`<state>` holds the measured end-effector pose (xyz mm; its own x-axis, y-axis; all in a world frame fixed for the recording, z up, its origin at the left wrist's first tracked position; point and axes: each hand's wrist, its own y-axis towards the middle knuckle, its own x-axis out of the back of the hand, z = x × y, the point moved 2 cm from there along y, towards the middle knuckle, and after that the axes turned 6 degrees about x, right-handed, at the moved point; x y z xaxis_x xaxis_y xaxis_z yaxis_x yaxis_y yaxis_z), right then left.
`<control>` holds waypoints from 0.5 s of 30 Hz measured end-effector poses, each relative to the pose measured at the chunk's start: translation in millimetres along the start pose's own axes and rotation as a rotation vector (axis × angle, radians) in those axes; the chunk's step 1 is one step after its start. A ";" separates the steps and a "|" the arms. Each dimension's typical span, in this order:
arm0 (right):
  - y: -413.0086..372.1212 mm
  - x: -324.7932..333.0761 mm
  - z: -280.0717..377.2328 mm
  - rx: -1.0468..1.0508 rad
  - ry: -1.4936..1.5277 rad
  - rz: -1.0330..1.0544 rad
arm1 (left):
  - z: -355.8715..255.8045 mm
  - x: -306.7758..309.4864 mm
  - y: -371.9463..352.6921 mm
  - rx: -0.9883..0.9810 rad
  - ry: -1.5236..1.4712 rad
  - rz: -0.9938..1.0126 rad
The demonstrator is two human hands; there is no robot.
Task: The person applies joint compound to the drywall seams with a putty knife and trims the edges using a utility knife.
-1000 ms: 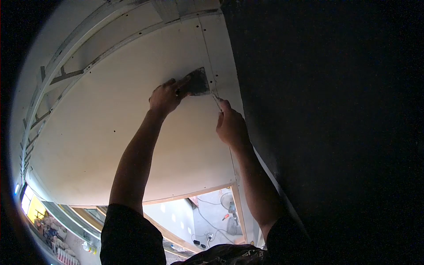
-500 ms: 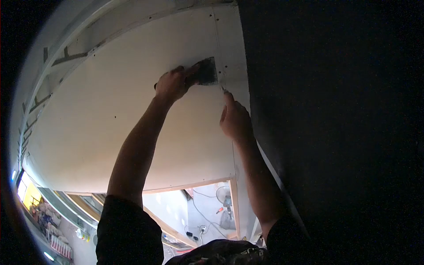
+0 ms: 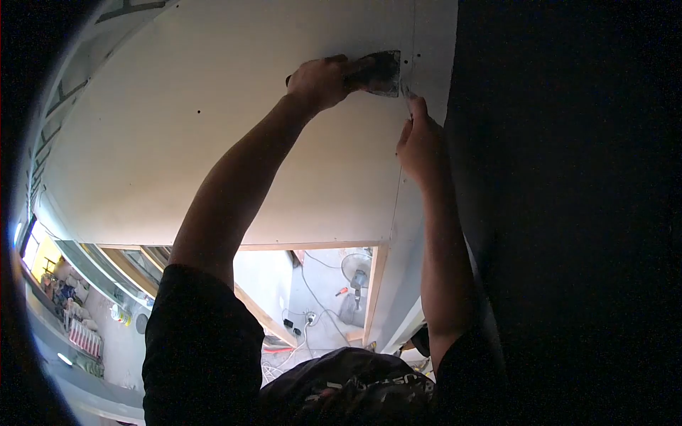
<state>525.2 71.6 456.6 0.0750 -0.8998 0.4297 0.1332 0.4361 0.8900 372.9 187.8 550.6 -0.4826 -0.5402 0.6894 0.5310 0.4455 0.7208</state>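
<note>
- One broad pale panel (image 3: 213, 163) spreads across the view, a long seam (image 3: 397, 192) running down near its right side.
- Below it, a wood-framed opening (image 3: 376, 280) looks onto a fan (image 3: 354, 268) and loose cables.
- A left hand (image 3: 320, 82) wraps firmly around the handle of a broad-bladed knife (image 3: 383, 73); the blade lies flat-looking near the panel's top, its edge just left of the seam. How hard it presses, one cannot tell.
- A right hand (image 3: 424, 142) closes on a slim tool (image 3: 407, 98), its tip angled up near the blade's lower corner; contact between the two cannot be made out.
- Both tools appear to be in mid-use together beside the seam, a step whose next move calls for a steady blade and fine tip control.
- Two dark dots (image 3: 418, 55) flank the seam beside the blade.
</note>
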 end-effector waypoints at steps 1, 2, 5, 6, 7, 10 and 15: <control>0.0 1.9 -0.3 -0.062 0.010 0.053 | -1.2 -3.8 -3.4 0.008 0.000 0.006; 0.1 4.9 1.4 -0.125 0.020 0.106 | -2.6 -8.0 -6.6 0.009 -0.006 0.015; 1.9 0.8 -1.7 -0.101 0.049 0.080 | 2.7 -27.0 -12.0 0.001 0.048 0.074; 2.1 1.8 1.4 -0.101 0.050 0.081 | 9.2 -40.7 -11.2 0.033 0.024 0.095; 1.6 4.3 4.4 -0.120 0.048 0.094 | 15.5 -53.2 -12.1 0.065 -0.003 0.115; 1.6 8.4 8.7 -0.155 0.021 0.128 | 16.6 -64.1 -18.6 -0.128 -0.023 -0.053; -2.3 4.1 -1.7 -0.114 0.002 0.085 | 10.5 -71.6 -22.8 -0.186 -0.073 -0.149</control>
<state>526.9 66.9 456.0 0.0925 -0.8596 0.5025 0.2375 0.5091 0.8273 388.0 223.8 485.5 -0.6107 -0.5344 0.5843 0.5656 0.2220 0.7942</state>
